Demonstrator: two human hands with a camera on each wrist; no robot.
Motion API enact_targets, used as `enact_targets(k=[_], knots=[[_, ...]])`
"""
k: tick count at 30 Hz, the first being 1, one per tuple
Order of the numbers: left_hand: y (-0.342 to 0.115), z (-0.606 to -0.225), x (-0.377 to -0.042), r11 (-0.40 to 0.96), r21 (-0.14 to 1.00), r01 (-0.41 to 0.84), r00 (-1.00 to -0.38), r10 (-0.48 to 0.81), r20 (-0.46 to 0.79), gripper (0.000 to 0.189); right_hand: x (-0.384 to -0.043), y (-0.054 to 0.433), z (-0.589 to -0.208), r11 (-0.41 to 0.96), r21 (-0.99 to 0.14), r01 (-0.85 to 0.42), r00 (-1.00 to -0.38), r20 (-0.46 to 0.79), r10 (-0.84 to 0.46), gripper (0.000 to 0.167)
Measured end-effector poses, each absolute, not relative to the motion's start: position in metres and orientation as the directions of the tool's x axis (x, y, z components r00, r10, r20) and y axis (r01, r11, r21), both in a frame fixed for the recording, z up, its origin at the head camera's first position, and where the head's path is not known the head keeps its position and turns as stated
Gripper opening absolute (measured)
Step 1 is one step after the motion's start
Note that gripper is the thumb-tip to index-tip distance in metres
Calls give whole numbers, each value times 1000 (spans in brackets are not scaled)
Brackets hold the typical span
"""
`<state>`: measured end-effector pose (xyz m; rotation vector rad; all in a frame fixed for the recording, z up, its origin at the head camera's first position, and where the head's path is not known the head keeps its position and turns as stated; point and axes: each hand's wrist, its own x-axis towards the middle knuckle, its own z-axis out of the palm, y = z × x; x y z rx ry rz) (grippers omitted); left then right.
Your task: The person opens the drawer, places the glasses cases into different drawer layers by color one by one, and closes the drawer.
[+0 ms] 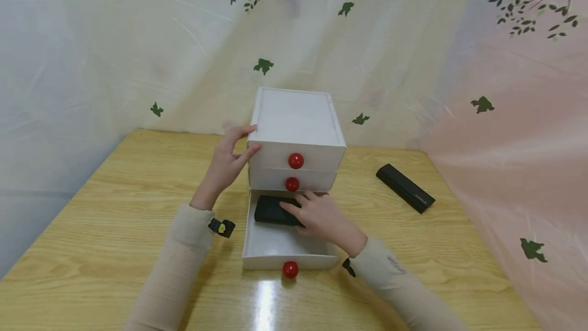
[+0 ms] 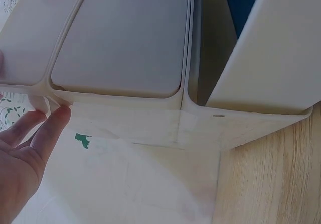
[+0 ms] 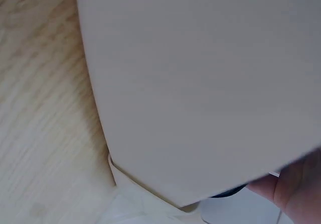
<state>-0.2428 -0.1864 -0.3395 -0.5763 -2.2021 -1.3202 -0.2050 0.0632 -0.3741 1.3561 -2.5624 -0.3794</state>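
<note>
A white three-drawer cabinet with round red knobs stands on the table, its bottom drawer pulled out and the upper two closed. Inside that drawer, toward the back, lies a black oblong case. My right hand reaches in from the right and grips the case's right end, covering it; in the right wrist view the drawer wall hides most of the case and part of the hand. My left hand rests against the cabinet's left side near the upper front corner, fingers fairly straight.
A long black box with a small light mark lies on the wooden table to the right of the cabinet. Behind the table hangs a pale cloth with printed leaves, and a pinkish stretch borders the right side.
</note>
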Motion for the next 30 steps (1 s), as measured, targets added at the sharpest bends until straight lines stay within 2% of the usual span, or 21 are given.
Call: enact_targets(k=[16,21,30], knots=[[-186,-338,-242,452,669,590,-781,108,616,40,-216,59,-395,610,295,-735,-637,9,-771,58],[-186,-338,-243,442,677,589,-784,108,612,40,-220,59,-400,642,262,-721,-657,35,-753,57],[-187,-338,-243,438,697,567,-802,105,587,40,-226,63,-406,659,247,-710,-653,117,-748,55]])
